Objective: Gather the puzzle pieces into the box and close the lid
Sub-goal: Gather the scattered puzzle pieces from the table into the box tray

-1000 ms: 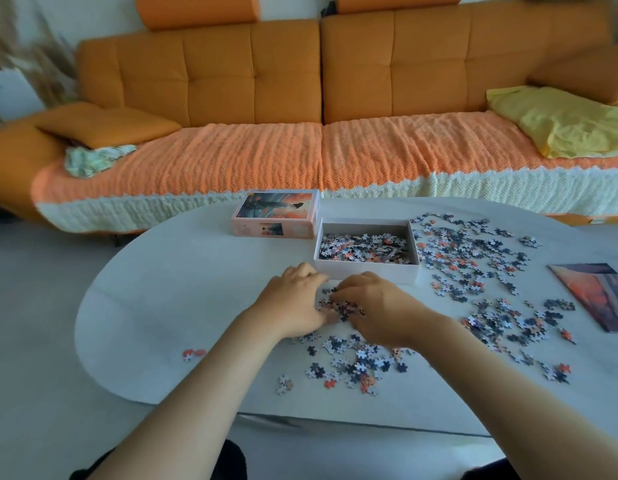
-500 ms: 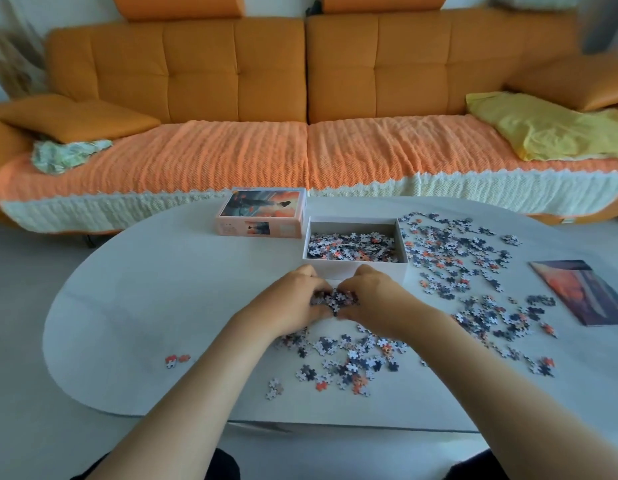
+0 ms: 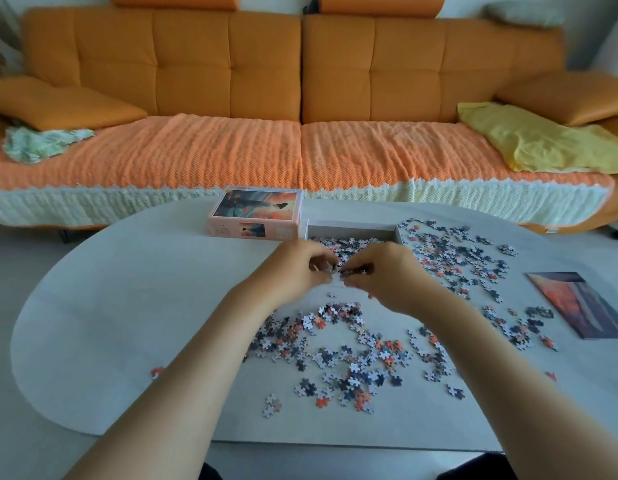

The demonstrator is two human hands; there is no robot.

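An open white box (image 3: 352,226) holding several puzzle pieces stands on the white oval table (image 3: 127,289). Its pink lid (image 3: 255,214), printed with a picture, lies just left of it. My left hand (image 3: 293,268) and my right hand (image 3: 383,271) are raised together over the box's near edge, fingers curled round a small bunch of puzzle pieces (image 3: 342,270). Loose pieces (image 3: 335,351) lie scattered in front of my hands. Another spread of loose pieces (image 3: 453,258) lies right of the box.
A picture card (image 3: 574,303) lies at the table's right edge. A stray orange piece (image 3: 157,372) sits near the left forearm. Behind the table stands an orange sofa (image 3: 300,98) with a knitted cover and a yellow cloth (image 3: 543,143).
Both hands scooped pieces together on the table, then lifted them up and away from me to the box's near edge. The camera view shifted slightly.
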